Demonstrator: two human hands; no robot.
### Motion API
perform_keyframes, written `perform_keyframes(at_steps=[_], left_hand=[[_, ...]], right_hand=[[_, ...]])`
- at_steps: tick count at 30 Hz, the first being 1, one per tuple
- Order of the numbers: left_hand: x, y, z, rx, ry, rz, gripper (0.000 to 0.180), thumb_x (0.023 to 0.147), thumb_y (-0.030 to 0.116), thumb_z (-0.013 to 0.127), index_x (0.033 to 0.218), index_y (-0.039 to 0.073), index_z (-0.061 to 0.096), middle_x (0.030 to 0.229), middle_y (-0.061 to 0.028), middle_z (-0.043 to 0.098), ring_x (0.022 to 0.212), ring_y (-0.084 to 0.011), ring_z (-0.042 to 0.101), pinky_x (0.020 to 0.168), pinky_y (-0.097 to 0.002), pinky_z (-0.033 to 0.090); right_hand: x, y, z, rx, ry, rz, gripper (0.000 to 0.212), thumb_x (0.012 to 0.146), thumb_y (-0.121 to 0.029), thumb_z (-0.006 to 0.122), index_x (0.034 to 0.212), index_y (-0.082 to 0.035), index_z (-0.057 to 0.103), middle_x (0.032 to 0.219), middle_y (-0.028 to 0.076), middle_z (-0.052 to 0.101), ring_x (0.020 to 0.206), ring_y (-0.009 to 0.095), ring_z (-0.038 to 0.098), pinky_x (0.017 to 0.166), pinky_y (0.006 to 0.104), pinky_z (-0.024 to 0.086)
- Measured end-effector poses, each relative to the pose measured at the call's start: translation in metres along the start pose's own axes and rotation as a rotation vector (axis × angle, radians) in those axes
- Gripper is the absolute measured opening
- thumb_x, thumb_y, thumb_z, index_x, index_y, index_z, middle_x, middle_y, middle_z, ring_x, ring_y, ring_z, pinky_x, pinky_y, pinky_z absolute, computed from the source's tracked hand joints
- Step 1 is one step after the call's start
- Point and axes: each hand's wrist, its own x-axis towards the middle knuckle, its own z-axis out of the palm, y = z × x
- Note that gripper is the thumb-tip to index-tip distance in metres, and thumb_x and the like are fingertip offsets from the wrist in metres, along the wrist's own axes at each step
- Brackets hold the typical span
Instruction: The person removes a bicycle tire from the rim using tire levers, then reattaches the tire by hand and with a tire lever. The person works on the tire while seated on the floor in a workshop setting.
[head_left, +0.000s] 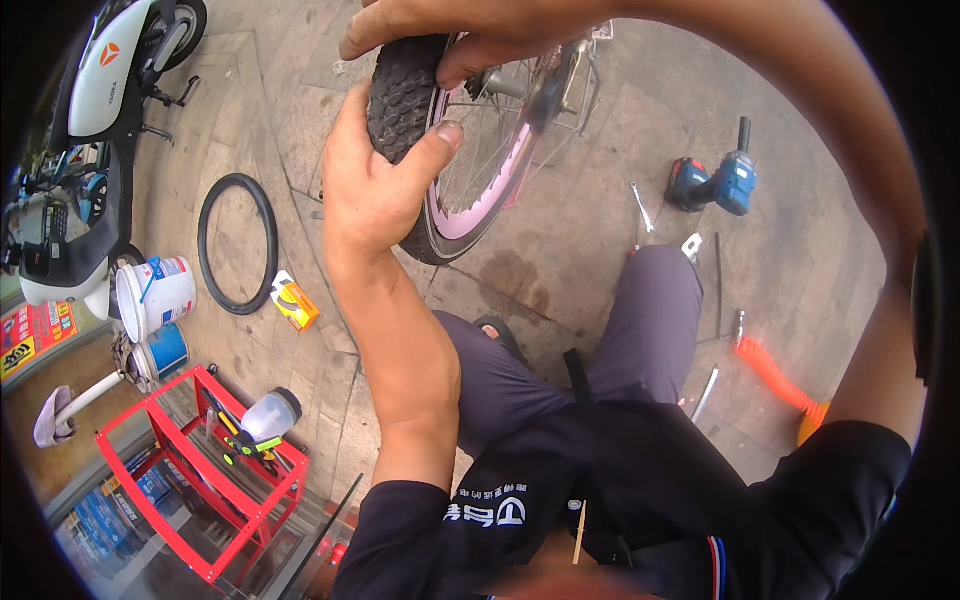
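Observation:
A bicycle wheel with a pink rim [462, 222] and a black knobby tyre [402, 95] stands in front of me, its spokes and hub showing to the right. My left hand [372, 190] is wrapped round the tyre's near left side, thumb pressed toward the rim. Reaching over from the right, my right hand [465, 28] grips the tyre at the top, with its thumb on the rim side. Part of that hand is cut off by the picture's upper edge. Whether the tyre bead sits fully inside the rim, I cannot tell.
On the pavement at left lie a black tube ring [238, 244] and a yellow box [295, 302]. A scooter [95, 110], white bucket [160, 295] and red rack [200, 480] stand farther left. At right are a blue impact wrench [712, 185], a spanner [642, 208] and an orange coiled hose [780, 375].

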Motion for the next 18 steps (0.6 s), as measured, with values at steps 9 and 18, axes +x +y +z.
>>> perform_keyframes(at_steps=[9,18], left_hand=[[-0.009,0.002,0.017,0.405,0.372,0.090,0.040,0.078,0.014,0.079,0.107,-0.010,0.063,0.083,-0.0104,0.071,0.077,-0.0130,0.066,0.072,-0.0295,0.054],[-0.003,-0.004,0.014,0.278,0.401,0.088,0.044,0.078,0.009,0.079,0.113,-0.012,0.062,0.091,-0.0098,0.072,0.079,-0.0120,0.066,0.072,-0.0270,0.054]], right_hand=[[0.010,0.005,0.033,0.141,0.177,0.063,0.023,0.075,-0.021,0.078,0.086,-0.005,0.066,0.080,0.017,0.069,0.083,0.038,0.068,0.072,0.0468,0.053],[0.009,0.020,0.016,0.352,0.096,0.000,0.020,0.072,-0.012,0.078,0.088,-0.004,0.070,0.079,0.017,0.068,0.079,0.038,0.067,0.072,0.0448,0.052]])
